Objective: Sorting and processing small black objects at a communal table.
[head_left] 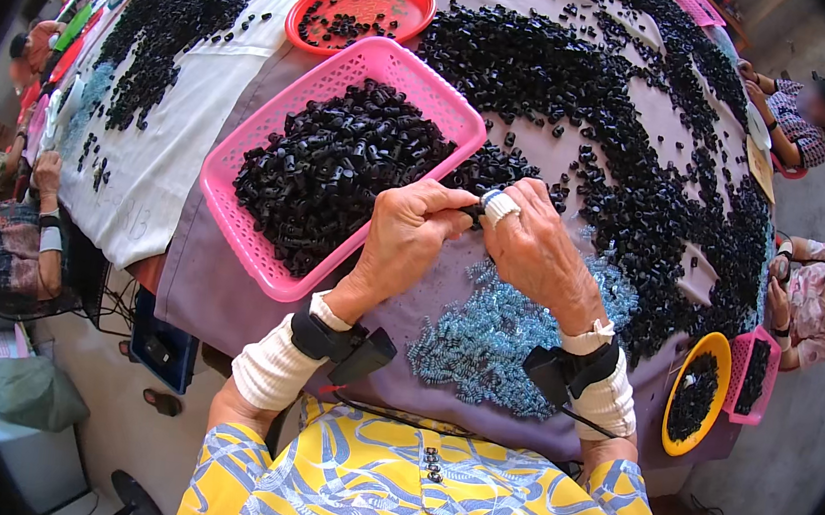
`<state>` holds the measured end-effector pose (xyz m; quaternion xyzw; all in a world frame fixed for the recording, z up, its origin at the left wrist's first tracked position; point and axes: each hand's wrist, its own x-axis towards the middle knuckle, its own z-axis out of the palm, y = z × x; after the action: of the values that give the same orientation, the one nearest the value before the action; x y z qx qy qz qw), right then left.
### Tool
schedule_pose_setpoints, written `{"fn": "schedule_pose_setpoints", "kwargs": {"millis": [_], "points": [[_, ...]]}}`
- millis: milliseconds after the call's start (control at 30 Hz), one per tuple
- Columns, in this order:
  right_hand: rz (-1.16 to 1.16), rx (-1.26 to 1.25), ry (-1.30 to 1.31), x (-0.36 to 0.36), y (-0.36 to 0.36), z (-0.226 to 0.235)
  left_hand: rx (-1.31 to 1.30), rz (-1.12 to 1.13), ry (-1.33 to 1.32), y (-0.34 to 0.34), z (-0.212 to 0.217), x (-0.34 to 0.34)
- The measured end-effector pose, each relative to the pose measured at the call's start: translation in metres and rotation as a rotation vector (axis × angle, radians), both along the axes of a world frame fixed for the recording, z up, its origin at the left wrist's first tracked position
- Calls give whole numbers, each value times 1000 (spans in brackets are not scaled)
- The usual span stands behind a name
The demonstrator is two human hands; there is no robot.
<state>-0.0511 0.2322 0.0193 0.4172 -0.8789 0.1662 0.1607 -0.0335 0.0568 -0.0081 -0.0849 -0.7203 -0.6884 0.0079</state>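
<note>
My left hand [413, 237] and my right hand [541, 256] meet over the table's near side, fingertips pinched together on a small black plastic piece [475, 210]. The fingers cover most of it, so its exact shape is hidden. A white band with dark stripes wraps one finger of my right hand. Left of my left hand, a pink perforated basket [234, 229] holds a heap of small black plastic parts [347, 165]. Below my right hand lies a pile of small bluish, coil-like pieces, seemingly springs [499, 342].
Loose black parts [533, 64] spread widely over the cloth-covered table. A red plate [421, 19] with some parts touches the basket's far side. At right stand a yellow dish [679, 446] and a smaller pink basket [768, 375]. Other people [799, 122] sit around the table.
</note>
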Motion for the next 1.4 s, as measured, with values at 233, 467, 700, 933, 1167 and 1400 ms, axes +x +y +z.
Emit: {"fn": "schedule_pose_setpoints", "kwargs": {"millis": [233,467,700,933,1167,1400], "points": [[-34,-109,-126,1,-3,-8,-26,36,36,3,-1,2],[-55,-126,-132,-1,-5,-14,34,42,-67,4,-9,-1],[-217,-78,4,4,-14,-3,274,-13,-330,4,-3,-6],[-237,-148,30,-5,-10,-11,542,-53,-476,10,0,-5],[-229,-180,-71,-2,-7,-4,580,-201,-507,7,1,-6],[-250,-292,13,-4,-7,0,675,-272,-528,9,9,-6]]}}
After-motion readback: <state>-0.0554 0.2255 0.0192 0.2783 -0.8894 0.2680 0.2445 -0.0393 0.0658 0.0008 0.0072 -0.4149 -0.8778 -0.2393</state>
